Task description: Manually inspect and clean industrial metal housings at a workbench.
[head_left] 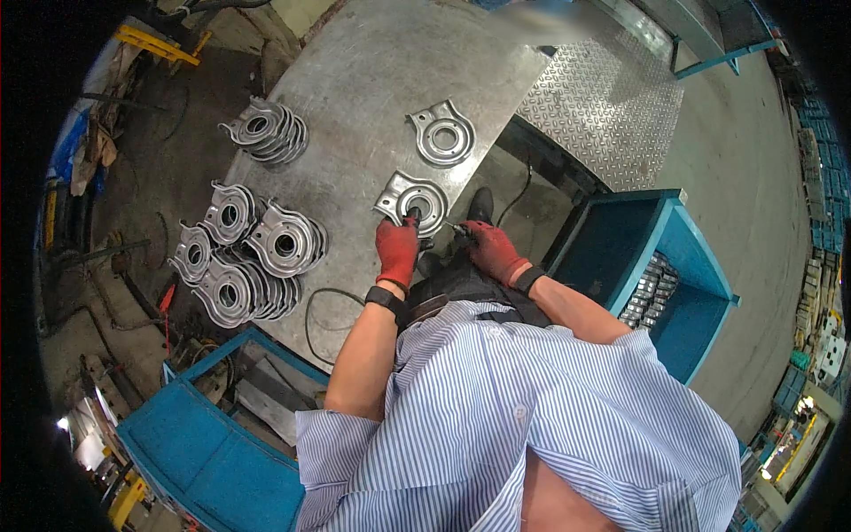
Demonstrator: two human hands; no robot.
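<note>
My left hand [396, 250], in a red glove with dark fingertips, grips the lower edge of a pressed metal bracket [402, 187] with a round ring and centre hole. The bracket lies at the edge of the metal table, close to my body. My right hand [493, 252], gloved the same way, is closed around a small thin tool [456, 228], its tip beside the bracket's rim. What kind of tool it is cannot be made out. Beyond them, a second metal bracket [425, 131] of the same shape lies flat on the table.
Stacks of like brackets [277, 246] stand along the table's left side, another stack [288, 142] farther back. The metal table [355, 80] adjoins a tread-plate platform [603, 106]. A blue bin [700, 253] with metal parts stands at right, a blue cart [213, 452] at lower left.
</note>
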